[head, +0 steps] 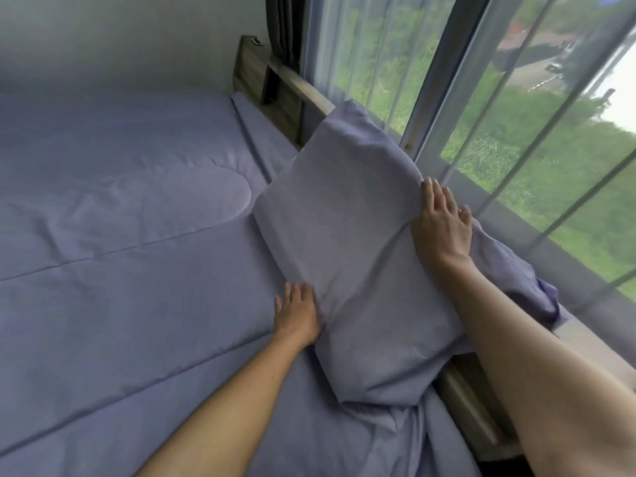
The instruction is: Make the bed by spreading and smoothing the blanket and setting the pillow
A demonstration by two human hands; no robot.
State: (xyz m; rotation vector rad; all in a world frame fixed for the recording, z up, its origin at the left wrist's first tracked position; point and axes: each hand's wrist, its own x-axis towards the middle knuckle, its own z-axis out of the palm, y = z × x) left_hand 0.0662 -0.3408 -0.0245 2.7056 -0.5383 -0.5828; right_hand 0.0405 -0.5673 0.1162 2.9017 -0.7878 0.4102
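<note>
Lavender pillow [347,242] on matching blanket [120,270]

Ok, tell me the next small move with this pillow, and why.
Probably ease the pillow down flat onto the blanket. It lies tilted, its window-side edge seemingly propped on the wooden headboard. The left hand is at its lower edge and the right hand on its upper edge, so both look placed to settle it.

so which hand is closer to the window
Right. The right hand lies on the pillow's window-side edge, just by the window; the left hand touches the pillow's opposite edge, out over the blanket, farther away.
</note>
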